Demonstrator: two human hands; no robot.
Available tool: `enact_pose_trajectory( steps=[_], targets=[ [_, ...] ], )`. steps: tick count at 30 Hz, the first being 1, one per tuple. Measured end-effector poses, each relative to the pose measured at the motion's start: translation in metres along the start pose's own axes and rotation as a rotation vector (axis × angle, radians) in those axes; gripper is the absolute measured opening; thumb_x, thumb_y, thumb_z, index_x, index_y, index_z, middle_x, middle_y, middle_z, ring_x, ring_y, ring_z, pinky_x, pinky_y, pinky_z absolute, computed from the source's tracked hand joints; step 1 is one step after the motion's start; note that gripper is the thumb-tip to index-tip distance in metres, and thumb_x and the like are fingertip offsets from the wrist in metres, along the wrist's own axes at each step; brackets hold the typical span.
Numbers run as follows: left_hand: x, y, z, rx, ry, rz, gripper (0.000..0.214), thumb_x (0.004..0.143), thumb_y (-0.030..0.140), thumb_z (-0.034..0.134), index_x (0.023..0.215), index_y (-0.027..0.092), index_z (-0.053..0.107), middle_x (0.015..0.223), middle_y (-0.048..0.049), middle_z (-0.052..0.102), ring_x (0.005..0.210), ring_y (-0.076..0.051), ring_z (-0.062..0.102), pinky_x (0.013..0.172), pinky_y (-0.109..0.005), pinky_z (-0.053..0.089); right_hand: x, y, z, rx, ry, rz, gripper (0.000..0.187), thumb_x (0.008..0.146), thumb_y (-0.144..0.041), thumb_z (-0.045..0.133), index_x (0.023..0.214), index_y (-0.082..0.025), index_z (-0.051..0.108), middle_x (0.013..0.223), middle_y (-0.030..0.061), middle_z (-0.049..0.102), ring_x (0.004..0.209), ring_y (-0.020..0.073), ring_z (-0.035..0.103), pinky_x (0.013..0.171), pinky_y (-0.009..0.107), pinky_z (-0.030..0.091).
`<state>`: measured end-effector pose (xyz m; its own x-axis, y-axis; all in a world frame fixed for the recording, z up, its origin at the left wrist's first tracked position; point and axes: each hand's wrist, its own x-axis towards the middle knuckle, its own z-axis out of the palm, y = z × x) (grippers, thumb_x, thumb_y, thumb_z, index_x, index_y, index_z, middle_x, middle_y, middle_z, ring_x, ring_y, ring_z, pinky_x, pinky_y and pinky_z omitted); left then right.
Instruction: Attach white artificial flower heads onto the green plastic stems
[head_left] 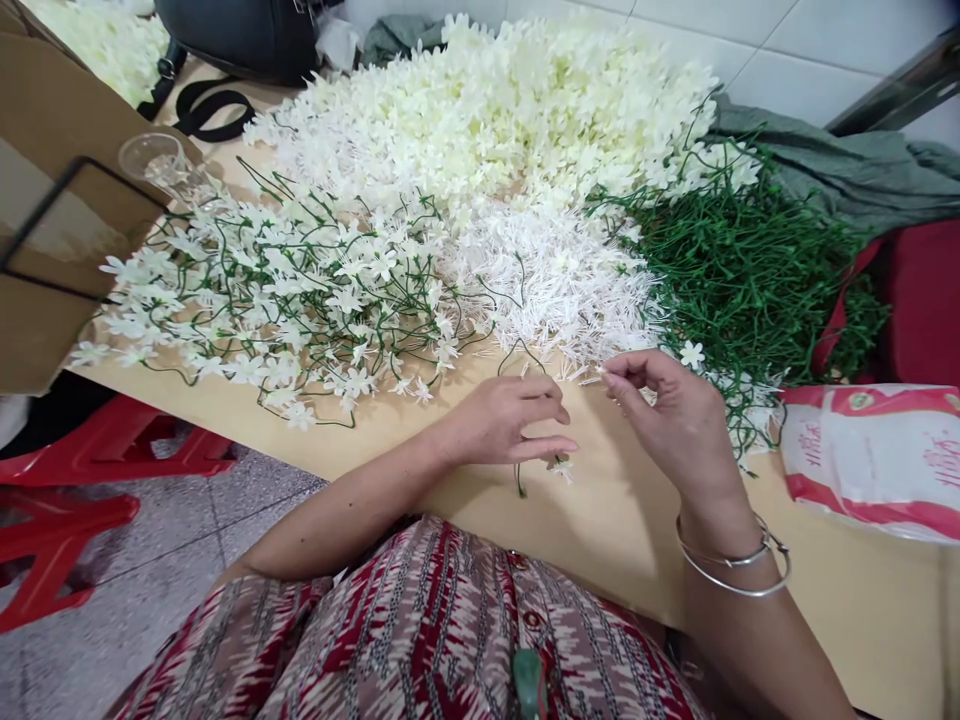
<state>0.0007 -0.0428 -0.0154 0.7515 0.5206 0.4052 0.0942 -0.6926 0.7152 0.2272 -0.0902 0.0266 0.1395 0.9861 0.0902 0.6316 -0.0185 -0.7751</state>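
Left grip (502, 420) pinches a green stem (518, 482), mostly hidden under its fingers (540, 448).

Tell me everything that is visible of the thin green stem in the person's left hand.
The green stem is a thin, dark, wire-like strand, plastic by its look. The left hand pinches it above the tan table. Its lower end hangs below the hand, and a small white flower sits on it there. A bent part shows above the knuckles. The right hand, pinching a white piece, is close; contact is unclear.
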Motion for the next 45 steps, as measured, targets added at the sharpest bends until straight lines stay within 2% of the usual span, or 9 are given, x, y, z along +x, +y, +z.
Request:
enact_pose_trajectory(
  steps=[4,7,12,20,26,32,36,40,45],
  targets=[
    [0.002,-0.002,-0.002,0.106,0.284,-0.073,0.022,0.107,0.036,0.061,0.108,0.017,0.072,0.102,-0.0108,0.075,0.091,-0.018,0.072,0.081,-0.029,0.057,0.002,-0.006,0.010,0.173,0.007,0.061,0.014,0.092,-0.038,0.073,0.096,-0.025,0.075,0.090,0.0042,0.076,0.084,0.0235,0.070,0.085,0.043,0.055],
    [0.001,-0.006,0.000,0.273,0.346,-0.140,0.019,0.108,0.030,0.058,0.113,0.017,0.071,0.109,-0.0112,0.074,0.097,-0.019,0.072,0.083,-0.030,0.056,0.001,-0.002,0.017,0.272,0.038,0.105,0.019,0.091,-0.037,0.074,0.105,-0.025,0.075,0.090,0.0027,0.074,0.082,0.0217,0.069,0.085,0.042,0.055],
    [0.002,-0.006,0.004,0.533,0.187,-0.189,0.017,0.104,0.027,0.061,0.115,0.019,0.072,0.120,-0.0120,0.072,0.109,-0.025,0.066,0.094,-0.040,0.053,0.001,0.010,0.020,0.321,0.097,0.173,0.019,0.088,-0.041,0.077,0.096,-0.025,0.074,0.084,0.0032,0.073,0.077,0.0228,0.068,0.081,0.043,0.055],
    [0.002,0.000,-0.019,0.622,0.188,-0.198,0.039,0.092,-0.001,0.053,0.118,0.022,0.071,0.126,-0.0100,0.068,0.112,-0.025,0.060,0.096,-0.041,0.046,0.000,0.011,0.026,0.329,0.075,0.087,0.013,0.093,-0.041,0.071,0.093,-0.028,0.068,0.084,0.0039,0.072,0.082,0.0253,0.069,0.081,0.044,0.056],
    [0.006,0.008,-0.033,0.582,-0.017,-0.077,0.025,0.105,0.010,0.051,0.114,0.020,0.073,0.120,-0.0075,0.074,0.109,-0.024,0.063,0.096,-0.040,0.043,-0.001,0.008,0.028,0.300,0.085,0.082,0.008,0.090,-0.033,0.073,0.091,-0.026,0.069,0.087,0.0036,0.073,0.080,0.0227,0.067,0.079,0.042,0.054],
    [-0.005,0.041,-0.041,0.219,-0.299,0.028,0.023,0.103,0.036,0.069,0.119,0.020,0.073,0.121,-0.0083,0.072,0.113,-0.023,0.063,0.100,-0.035,0.046,0.001,0.009,0.026,0.285,0.116,0.051,0.004,0.092,-0.031,0.071,0.092,-0.028,0.068,0.089,0.0040,0.075,0.083,0.0234,0.069,0.082,0.043,0.055],
    [-0.024,0.048,-0.037,0.309,-0.417,0.091,0.008,0.103,0.025,0.070,0.106,0.022,0.076,0.125,-0.0043,0.075,0.118,-0.022,0.064,0.100,-0.037,0.041,0.002,0.016,0.028,0.298,0.112,0.037,0.006,0.091,-0.033,0.074,0.091,-0.029,0.069,0.088,0.0042,0.075,0.082,0.0241,0.070,0.079,0.043,0.056],
    [-0.029,0.042,-0.029,0.246,-0.380,0.102,0.017,0.103,0.035,0.071,0.113,0.023,0.075,0.125,-0.0042,0.077,0.120,-0.022,0.065,0.102,-0.037,0.042,0.007,0.024,0.029,0.361,0.296,-0.002,0.012,0.085,-0.035,0.080,0.090,-0.030,0.071,0.082,0.0033,0.073,0.075,0.0245,0.069,0.072,0.044,0.056],
    [-0.003,0.032,-0.031,0.238,-0.158,0.025,0.021,0.108,0.037,0.061,0.117,0.022,0.073,0.118,-0.0060,0.077,0.111,-0.020,0.068,0.099,-0.034,0.046,0.014,0.028,0.024,0.443,0.491,-0.045,0.014,0.086,-0.037,0.082,0.089,-0.029,0.071,0.086,0.0043,0.072,0.073,0.0236,0.070,0.071,0.044,0.059]
  ],
)
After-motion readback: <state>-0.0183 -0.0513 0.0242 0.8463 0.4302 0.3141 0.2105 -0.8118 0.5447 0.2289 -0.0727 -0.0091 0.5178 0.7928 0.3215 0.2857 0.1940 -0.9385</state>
